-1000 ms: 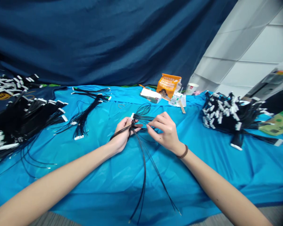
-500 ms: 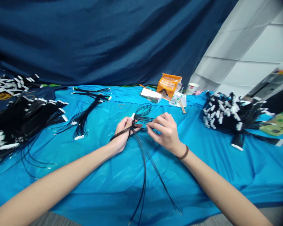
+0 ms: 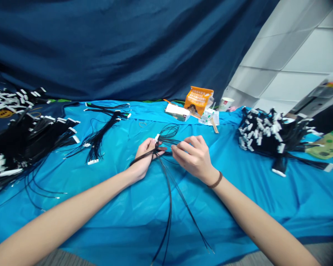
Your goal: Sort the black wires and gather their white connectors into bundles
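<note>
Near the middle of the blue cloth, my left hand (image 3: 143, 159) is closed around a bundle of thin black wires (image 3: 170, 192). A white connector (image 3: 157, 137) stands up at its fingertips. Some wires loop out above and to the right, others cross over the palm, and long ends hang toward the front edge. My right hand (image 3: 192, 157), with a brown band at the wrist, is just right of the bundle. Its fingers are pinched together on black wires that run toward the left hand; the exact grip is partly hidden by the fingers.
Piles of black wires with white connectors lie at left (image 3: 30, 136) and right (image 3: 266, 133); a smaller bunch (image 3: 98, 138) is left of centre. An orange packet (image 3: 199, 100), a small box (image 3: 177, 111) and a paper cup (image 3: 226, 104) stand at the back.
My right hand has turned slightly, its fingers curling closer together. My left hand and the bundle are almost unchanged.
</note>
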The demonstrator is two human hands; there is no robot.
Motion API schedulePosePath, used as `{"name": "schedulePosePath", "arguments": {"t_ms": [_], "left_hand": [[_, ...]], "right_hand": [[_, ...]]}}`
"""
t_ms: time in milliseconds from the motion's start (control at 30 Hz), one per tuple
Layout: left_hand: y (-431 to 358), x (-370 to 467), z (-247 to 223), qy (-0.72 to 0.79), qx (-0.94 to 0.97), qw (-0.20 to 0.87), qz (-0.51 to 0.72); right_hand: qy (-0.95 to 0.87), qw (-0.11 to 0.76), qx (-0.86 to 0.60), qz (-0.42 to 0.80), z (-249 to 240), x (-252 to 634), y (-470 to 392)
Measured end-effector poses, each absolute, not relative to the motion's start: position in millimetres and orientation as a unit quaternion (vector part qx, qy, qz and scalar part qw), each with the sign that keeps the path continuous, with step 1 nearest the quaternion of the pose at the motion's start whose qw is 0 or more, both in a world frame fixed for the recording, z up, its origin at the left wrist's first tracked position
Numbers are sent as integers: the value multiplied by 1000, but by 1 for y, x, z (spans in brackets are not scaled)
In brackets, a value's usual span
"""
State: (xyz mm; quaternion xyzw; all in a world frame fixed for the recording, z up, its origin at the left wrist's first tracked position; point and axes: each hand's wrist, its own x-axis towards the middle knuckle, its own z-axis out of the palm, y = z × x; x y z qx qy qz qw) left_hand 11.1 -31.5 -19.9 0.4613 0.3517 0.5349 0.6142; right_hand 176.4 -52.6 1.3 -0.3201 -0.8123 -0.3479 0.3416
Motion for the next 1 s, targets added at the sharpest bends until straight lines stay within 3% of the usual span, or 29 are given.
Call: {"name": "schedulePosePath", "arguments": {"t_ms": [333, 767, 1000], "left_hand": [[-41, 18, -16, 330, 450, 699, 447], [-40, 15, -19, 289, 408, 736, 456], [-32, 12, -17, 329, 349, 740, 471]], "right_hand": [[-823, 349, -294, -340, -10, 175, -52], [-818, 349, -291, -353, -12, 177, -49], [-847, 324, -198, -373, -13, 174, -49]]}}
